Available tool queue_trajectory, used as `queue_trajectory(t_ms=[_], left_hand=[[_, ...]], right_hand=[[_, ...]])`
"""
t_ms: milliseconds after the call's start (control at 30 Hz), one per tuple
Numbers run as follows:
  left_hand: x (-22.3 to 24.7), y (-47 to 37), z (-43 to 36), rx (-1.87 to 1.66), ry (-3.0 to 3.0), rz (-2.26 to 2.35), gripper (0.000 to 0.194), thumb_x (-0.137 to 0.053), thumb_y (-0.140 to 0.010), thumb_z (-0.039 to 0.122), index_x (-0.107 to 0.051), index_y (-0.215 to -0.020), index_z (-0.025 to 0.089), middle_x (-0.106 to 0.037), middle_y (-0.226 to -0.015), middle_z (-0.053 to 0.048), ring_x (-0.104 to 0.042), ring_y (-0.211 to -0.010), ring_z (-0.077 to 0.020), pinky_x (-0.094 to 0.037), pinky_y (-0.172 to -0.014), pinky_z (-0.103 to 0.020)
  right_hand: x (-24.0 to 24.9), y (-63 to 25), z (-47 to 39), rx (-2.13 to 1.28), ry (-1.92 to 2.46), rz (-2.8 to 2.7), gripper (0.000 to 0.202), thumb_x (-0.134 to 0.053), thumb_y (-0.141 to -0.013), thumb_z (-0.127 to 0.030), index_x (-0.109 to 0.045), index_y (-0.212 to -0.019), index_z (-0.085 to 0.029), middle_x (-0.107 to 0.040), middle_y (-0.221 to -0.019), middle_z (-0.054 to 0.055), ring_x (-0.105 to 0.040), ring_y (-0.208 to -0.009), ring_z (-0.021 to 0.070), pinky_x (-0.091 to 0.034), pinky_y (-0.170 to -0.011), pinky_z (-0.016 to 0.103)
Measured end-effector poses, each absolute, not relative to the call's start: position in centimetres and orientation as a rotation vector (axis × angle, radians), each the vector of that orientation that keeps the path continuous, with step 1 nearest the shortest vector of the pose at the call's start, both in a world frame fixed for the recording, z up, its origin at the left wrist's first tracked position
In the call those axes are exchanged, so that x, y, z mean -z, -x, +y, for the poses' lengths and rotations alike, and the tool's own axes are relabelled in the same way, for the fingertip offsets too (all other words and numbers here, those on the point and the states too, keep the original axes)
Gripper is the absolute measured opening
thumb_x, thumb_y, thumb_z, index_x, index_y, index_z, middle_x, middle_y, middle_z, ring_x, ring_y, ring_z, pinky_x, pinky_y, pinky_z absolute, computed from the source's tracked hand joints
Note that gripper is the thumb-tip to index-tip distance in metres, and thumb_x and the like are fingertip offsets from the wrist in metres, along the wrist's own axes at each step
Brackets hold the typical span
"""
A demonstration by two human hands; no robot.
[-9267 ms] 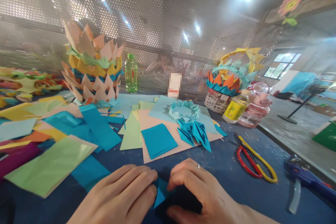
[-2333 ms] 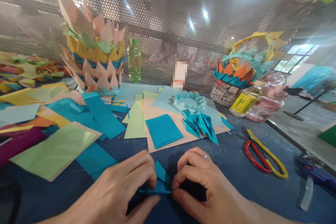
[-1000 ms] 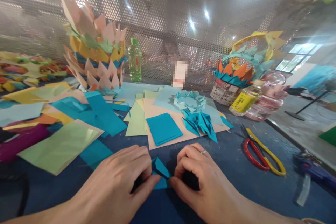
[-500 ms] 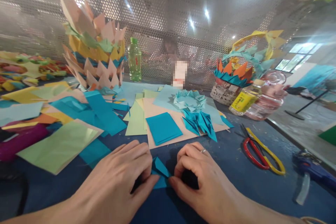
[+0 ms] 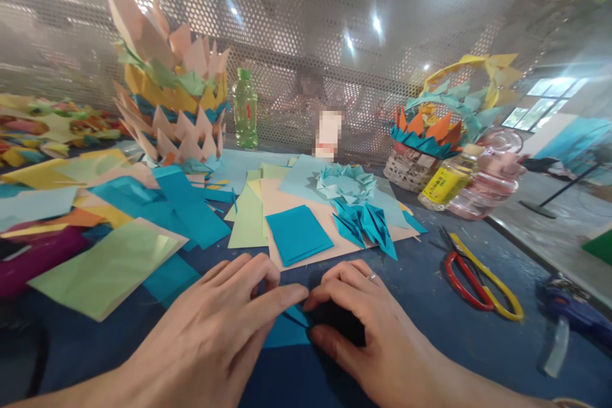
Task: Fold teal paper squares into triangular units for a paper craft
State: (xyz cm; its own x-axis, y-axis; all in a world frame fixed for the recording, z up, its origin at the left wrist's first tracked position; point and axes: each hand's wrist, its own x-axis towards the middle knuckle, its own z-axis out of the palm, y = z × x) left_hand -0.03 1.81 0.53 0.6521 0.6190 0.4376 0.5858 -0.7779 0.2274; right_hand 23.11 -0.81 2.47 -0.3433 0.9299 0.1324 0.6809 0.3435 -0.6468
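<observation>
A small piece of blue folding paper [image 5: 287, 333] lies on the dark table in front of me, with a folded flap partly hidden by my fingers. My left hand [image 5: 224, 315] rests over its left side, fingers curled, the thumb stretched across the top edge toward the right fingertips. At the right edge, my right hand [image 5: 363, 312], with a ring on one finger, pinches the paper between thumb and forefinger. Just beyond lie a stack of blue paper squares [image 5: 299, 234], several folded blue paper pieces [image 5: 366, 226] and a pale blue ring of folded paper [image 5: 345, 183].
Scissors [image 5: 482, 277] and a blue glue gun [image 5: 568, 306] lie at right. Bottles [image 5: 447, 185] and a paper-trimmed basket [image 5: 414, 166] stand behind them. Loose coloured sheets [image 5: 109, 268] cover the left, before a tall layered paper piece [image 5: 176, 102]. A green bottle [image 5: 245, 108] stands at the back.
My left thumb has moved up and right from the paper's lower edge to across its top, covering the raised flap. The right hand stays almost in place at the paper's edge.
</observation>
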Motion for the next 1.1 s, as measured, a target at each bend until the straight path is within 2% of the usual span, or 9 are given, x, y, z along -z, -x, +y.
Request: queue_trajectory(t_ms=[100,167,267,467,633,733,900,1100], left_hand=[[-1.1,-0.1,1.9,-0.769,-2.780,0.959,0.045,-0.038,-0.095,0.008,-0.062,-0.122,0.036,-0.059,-0.103,-0.003,-0.058,-0.093,-0.0211,-0.047,-0.079,-0.034],[-1.2,-0.1,1.9,-0.778,-2.794,0.941,0.045,-0.039,-0.094,0.008,-0.065,-0.117,0.036,-0.059,-0.100,-0.003,-0.057,-0.089,-0.0221,-0.046,-0.079,-0.036],[-1.1,-0.2,2.0,-0.839,-2.808,0.932,0.044,-0.041,-0.090,0.006,-0.068,-0.109,0.035,-0.061,-0.096,-0.003,-0.056,-0.085,-0.0225,-0.043,-0.079,-0.038],[-1.2,-0.6,2.4,-0.866,-2.895,0.866,0.031,-0.045,-0.081,0.008,-0.068,-0.089,0.027,-0.062,-0.083,-0.001,-0.053,-0.073,-0.0208,-0.041,-0.068,-0.035],[-0.8,-0.5,2.5,-0.871,-2.965,0.855,0.030,-0.048,-0.079,0.007,-0.068,-0.089,0.027,-0.064,-0.078,0.000,-0.057,-0.073,-0.0200,-0.043,-0.072,-0.033],[-0.6,-0.3,2.4,-0.880,-2.981,0.849,0.030,-0.048,-0.081,0.008,-0.068,-0.090,0.028,-0.065,-0.080,0.000,-0.059,-0.075,-0.0200,-0.044,-0.076,-0.033],[-0.9,-0.5,2.6,-1.025,-3.057,0.772,0.031,-0.044,-0.084,0.008,-0.068,-0.092,0.026,-0.065,-0.077,0.000,-0.056,-0.071,-0.0203,-0.042,-0.071,-0.035],[-2.0,-0.8,3.2,-1.273,-3.079,0.569,0.028,-0.043,-0.086,0.010,-0.068,-0.091,0.023,-0.062,-0.074,0.001,-0.052,-0.064,-0.0185,-0.041,-0.065,-0.034]], right_hand=[[-2.3,-23.2,-0.9,-0.673,1.374,-2.129,0.029,-0.070,-0.081,-0.005,-0.071,-0.098,-0.028,-0.063,-0.098,0.001,-0.055,-0.100,0.0220,-0.043,-0.086,0.038],[-2.2,-23.3,-1.0,-0.642,1.311,-2.144,0.026,-0.067,-0.085,-0.009,-0.074,-0.098,-0.030,-0.063,-0.097,0.002,-0.056,-0.098,0.0216,-0.045,-0.083,0.037],[-2.0,-23.6,-1.0,-0.573,1.201,-2.185,0.027,-0.062,-0.090,-0.012,-0.077,-0.098,-0.032,-0.064,-0.096,0.003,-0.057,-0.097,0.0215,-0.046,-0.080,0.036],[-1.8,-23.8,-0.9,-0.485,1.154,-2.230,0.030,-0.059,-0.089,-0.008,-0.078,-0.099,-0.030,-0.065,-0.095,0.005,-0.059,-0.095,0.0217,-0.048,-0.078,0.035],[-1.9,-24.1,-0.9,-0.303,1.050,-2.322,0.035,-0.057,-0.083,-0.004,-0.076,-0.102,-0.026,-0.067,-0.098,0.006,-0.059,-0.094,0.0223,-0.050,-0.078,0.036],[-1.8,-24.5,-1.0,-0.151,0.957,-2.388,0.031,-0.057,-0.089,-0.008,-0.075,-0.106,-0.027,-0.070,-0.097,0.005,-0.059,-0.093,0.0213,-0.051,-0.077,0.035],[-1.3,-24.7,-0.9,0.029,0.875,-2.385,0.017,-0.059,-0.096,-0.016,-0.073,-0.094,-0.024,-0.072,-0.088,0.001,-0.061,-0.095,0.0176,-0.049,-0.081,0.032],[-0.6,-24.4,-0.6,0.165,0.755,-2.265,0.018,-0.060,-0.096,-0.014,-0.068,-0.080,-0.017,-0.069,-0.081,-0.001,-0.059,-0.092,0.0157,-0.047,-0.078,0.029]])
